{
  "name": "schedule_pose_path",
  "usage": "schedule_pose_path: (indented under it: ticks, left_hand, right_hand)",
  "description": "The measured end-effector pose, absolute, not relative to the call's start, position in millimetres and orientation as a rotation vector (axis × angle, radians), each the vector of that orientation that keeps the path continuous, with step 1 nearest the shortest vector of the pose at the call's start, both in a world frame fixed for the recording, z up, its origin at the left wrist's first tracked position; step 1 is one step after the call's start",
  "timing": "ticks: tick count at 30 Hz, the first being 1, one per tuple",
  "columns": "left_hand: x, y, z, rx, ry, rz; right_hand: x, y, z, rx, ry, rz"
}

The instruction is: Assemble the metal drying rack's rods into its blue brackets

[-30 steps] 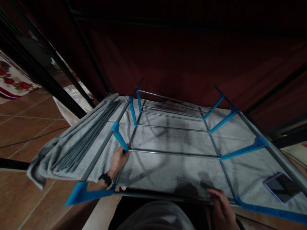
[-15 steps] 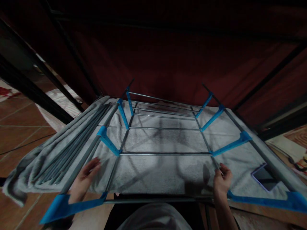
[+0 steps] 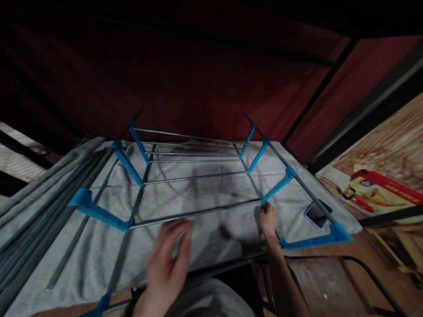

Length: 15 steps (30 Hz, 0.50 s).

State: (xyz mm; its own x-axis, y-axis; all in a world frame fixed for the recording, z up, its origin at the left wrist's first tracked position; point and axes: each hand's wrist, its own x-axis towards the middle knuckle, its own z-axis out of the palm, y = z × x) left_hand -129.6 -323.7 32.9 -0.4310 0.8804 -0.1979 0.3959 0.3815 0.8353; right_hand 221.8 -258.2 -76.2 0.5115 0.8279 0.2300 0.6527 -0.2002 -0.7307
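A rack of grey metal tubes (image 3: pixel 201 212) with blue plastic brackets (image 3: pixel 99 213) stands on a grey cloth (image 3: pixel 205 237). My right hand (image 3: pixel 267 220) is closed around the right inner tube, just below a blue bracket's joint. My left hand (image 3: pixel 170 259), somewhat blurred, is raised over the near part of the rack, below a cross tube. Its fingers are curved and apart from the thumb, with nothing between them.
Several loose grey tubes (image 3: pixel 42 220) lie at the left on the cloth. A phone (image 3: pixel 317 215) rests near the right outer tube. Further right are a red and yellow package (image 3: pixel 380 193) and a chair (image 3: pixel 333 281). A dark red curtain (image 3: pixel 185 79) hangs behind.
The view has turned to the right. My left hand has moved from the left outer tube toward the middle. My right hand has moved up along the inner tube to the joint.
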Motion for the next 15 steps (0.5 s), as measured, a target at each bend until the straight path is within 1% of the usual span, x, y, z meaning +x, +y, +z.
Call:
schedule_pose_path:
  ticks: [3,5,10,12,15]
  left_hand:
    - [-85,-302,29,1.781,1.568,1.03]
    - [-66,-283,18,2.114,1.435,0.918]
    - [-71,-263,-15,2.283,1.65,0.518]
    - [-81,-267,-21,2.313,1.615,0.434]
    - [-86,-272,-24,2.346,1.548,0.382]
  right_hand:
    - [221,-258,-73,-1.946,-1.234,0.238]
    - [221,-261,-70,-1.948,-1.227,0.237]
    - [210,-277,-62,-1.988,-1.275,0.077]
    - [199,-278,-59,-1.92,-1.446,0.051]
    - [177,-268,-56,-1.682,-1.823,0.171]
